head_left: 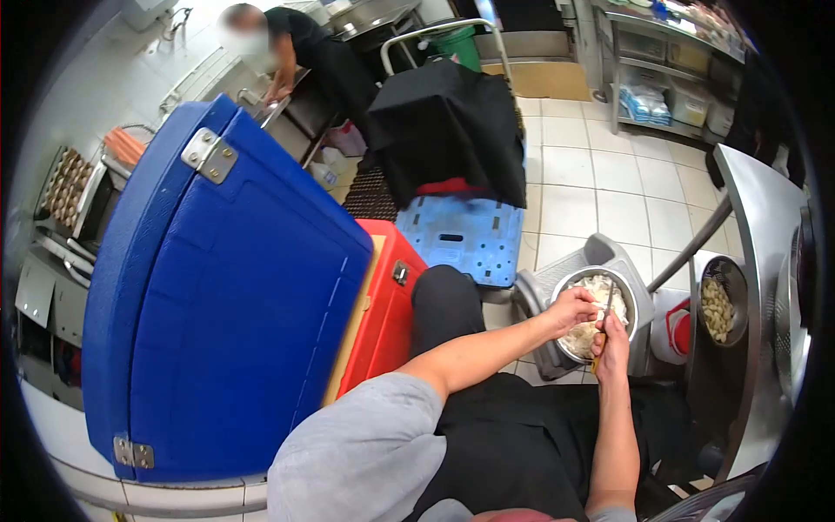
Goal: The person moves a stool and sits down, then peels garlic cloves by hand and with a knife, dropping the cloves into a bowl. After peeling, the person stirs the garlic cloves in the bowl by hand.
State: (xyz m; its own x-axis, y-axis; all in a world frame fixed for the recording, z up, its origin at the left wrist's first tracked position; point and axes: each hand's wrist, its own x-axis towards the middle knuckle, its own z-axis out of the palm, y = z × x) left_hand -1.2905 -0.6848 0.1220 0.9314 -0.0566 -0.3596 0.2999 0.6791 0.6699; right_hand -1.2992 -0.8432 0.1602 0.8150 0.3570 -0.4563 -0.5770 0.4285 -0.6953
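Between my knees, a round metal bowl (641, 324) rests on a grey plastic stool (541, 287), with pale, whitish pieces (578, 341) inside. Over the bowl, my right hand (611, 345) is wrapped round the yellow handle of a knife (608, 306), whose blade points away from me. My left hand (574, 313) is just left of the blade, its fingers drawn together; anything between them is too small to make out.
A blue-lidded red cooler box (243, 287) stands at my left. Ahead is a blue trolley (461, 239) with a black cloth (444, 122). At right are a steel table (765, 226) and a colander of pale pieces (718, 309). Another person (317, 61) works at a sink.
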